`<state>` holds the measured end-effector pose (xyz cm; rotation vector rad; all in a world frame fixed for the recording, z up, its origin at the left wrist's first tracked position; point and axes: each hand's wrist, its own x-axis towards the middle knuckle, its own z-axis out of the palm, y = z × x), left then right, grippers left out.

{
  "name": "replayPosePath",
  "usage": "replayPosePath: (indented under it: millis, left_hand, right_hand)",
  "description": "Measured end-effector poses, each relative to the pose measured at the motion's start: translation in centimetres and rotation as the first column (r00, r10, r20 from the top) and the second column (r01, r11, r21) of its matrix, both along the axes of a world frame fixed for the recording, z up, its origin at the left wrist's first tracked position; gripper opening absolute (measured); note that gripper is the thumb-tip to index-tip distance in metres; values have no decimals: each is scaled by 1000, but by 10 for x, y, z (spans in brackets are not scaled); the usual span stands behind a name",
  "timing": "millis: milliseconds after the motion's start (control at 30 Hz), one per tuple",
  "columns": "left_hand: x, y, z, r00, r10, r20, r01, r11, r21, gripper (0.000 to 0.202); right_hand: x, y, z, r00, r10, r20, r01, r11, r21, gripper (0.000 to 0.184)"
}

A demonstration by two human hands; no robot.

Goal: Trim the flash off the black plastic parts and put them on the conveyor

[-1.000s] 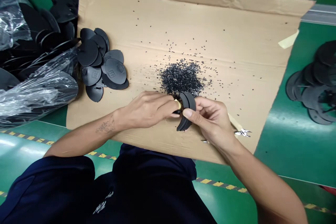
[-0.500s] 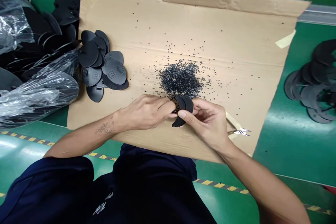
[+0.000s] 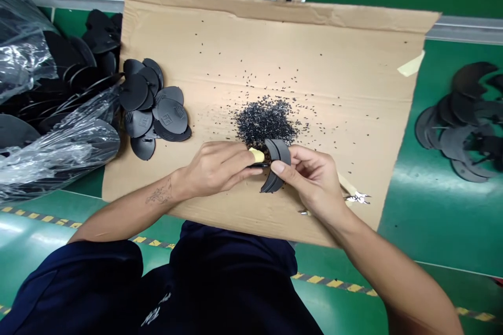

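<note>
Over the near part of the cardboard sheet, my right hand (image 3: 310, 178) pinches curved black plastic pieces (image 3: 281, 152) between thumb and fingers. They look like crescents lying one against another. My left hand (image 3: 223, 167) is closed just left of them, with a thin dark part (image 3: 257, 166) between thumb and fingers. Whether that part joins the crescents, I cannot tell. Something yellow, like a finger cover (image 3: 257, 155), shows at a left fingertip. Right behind both hands lies a heap of tiny black bits (image 3: 265, 120).
Black oval discs (image 3: 171, 115) lie stacked on the cardboard (image 3: 220, 209) at left, beside clear plastic bags (image 3: 78, 152) of similar discs. Cutting pliers (image 3: 356, 196) lie partly under my right wrist. More black crescents (image 3: 458, 141) sit on the green surface at right.
The crescents have turned so that more of their faces shows. My left fingers have shifted, and the yellow cover is now visible. The whole view has moved slightly.
</note>
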<state>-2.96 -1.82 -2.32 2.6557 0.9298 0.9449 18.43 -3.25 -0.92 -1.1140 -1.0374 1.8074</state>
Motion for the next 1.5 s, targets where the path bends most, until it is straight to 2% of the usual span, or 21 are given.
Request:
replayPosePath:
  millis: [133, 267, 367, 467, 533, 600, 667, 733, 800, 867, 900, 967, 1000, 1033, 1100, 1167, 1200, 1267, 1367, 1433, 1500]
  left_hand:
    - [0, -1, 0, 999, 12, 52, -11, 999, -32, 14]
    - [0, -1, -1, 986, 6, 165, 9, 996, -92, 10]
    - [-1, -2, 2, 982, -24, 187, 45, 993, -107, 8]
    - [-3, -8, 5, 990, -41, 134, 57, 992, -116, 13]
    - [-4, -13, 4, 990, -41, 133, 55, 993, -106, 17]
    - [-5, -18, 0, 980, 9, 197, 28, 983, -181, 19]
    - [-5, -23, -4, 950, 122, 288, 0, 920, -391, 19]
    - [-6, -27, -8, 899, 233, 371, 62, 771, -634, 19]
    - [-8, -25, -8, 841, 319, 437, 177, 601, -779, 24]
    - [-13, -19, -4, 834, 335, 439, 242, 494, -835, 29]
    - [-16, -14, 1, 862, 300, 408, 239, 470, -850, 31]
    - [-21, -4, 15, 953, 103, 285, 210, 453, -866, 31]
    - [-21, 0, 24, 978, -30, 205, 196, 455, -868, 31]
    - [-20, 4, 32, 979, -165, 123, 187, 457, -870, 31]
    - [-9, 10, 48, 920, -391, -26, 170, 458, -873, 30]
    - [12, 15, 60, 823, -543, -168, 149, 491, -858, 25]
    - [25, 18, 65, 765, -597, -240, 138, 517, -845, 20]
    - [55, 22, 72, 655, -656, -375, 120, 580, -805, 9]
    - [95, 22, 76, 517, -671, -532, 111, 668, -736, 16]
    - [112, 19, 74, 474, -646, -599, 138, 726, -674, 19]
    - [118, 16, 69, 484, -606, -631, 179, 774, -607, 17]
  right_hand:
    - [3, 4, -1, 998, -13, -60, 13, 1000, 4, 28]
    - [4, 9, -11, 973, 72, -221, -88, 994, -65, 28]
    - [3, 8, -15, 965, 94, -246, -115, 991, -73, 32]
    - [3, -1, -10, 994, 73, -87, -72, 997, 19, 35]
    - [3, -7, -6, 995, -25, 101, 9, 988, 156, 37]
    - [2, -11, -4, 968, -90, 233, 28, 966, 258, 39]
    - [1, -13, -4, 975, -82, 205, 27, 965, 261, 42]
    - [-1, -13, -5, 998, 28, 50, -38, 979, 200, 49]
    - [0, -14, -4, 986, 153, -63, -139, 972, 190, 56]
    - [6, -19, -2, 978, 205, 36, -206, 930, 305, 54]
    - [12, -23, -2, 971, 173, 164, -226, 888, 400, 49]
    - [33, -31, -1, 880, -39, 473, -283, 758, 588, 36]
    - [47, -34, -1, 783, -204, 587, -302, 701, 646, 29]
    - [63, -36, 0, 655, -355, 667, -309, 680, 665, 22]
    - [95, -34, 1, 315, -510, 800, -275, 758, 592, 24]
    - [124, -27, 6, 21, -473, 881, -139, 871, 471, 28]
    - [135, -23, 9, -72, -410, 909, -64, 912, 406, 29]
    - [150, -15, 16, -142, -302, 943, 26, 951, 308, 31]
    - [157, -10, 23, -119, -281, 952, 25, 958, 286, 24]
    - [158, -12, 24, -88, -301, 950, 6, 953, 302, 19]
    - [161, -16, 22, -51, -313, 948, 2, 949, 314, 14]
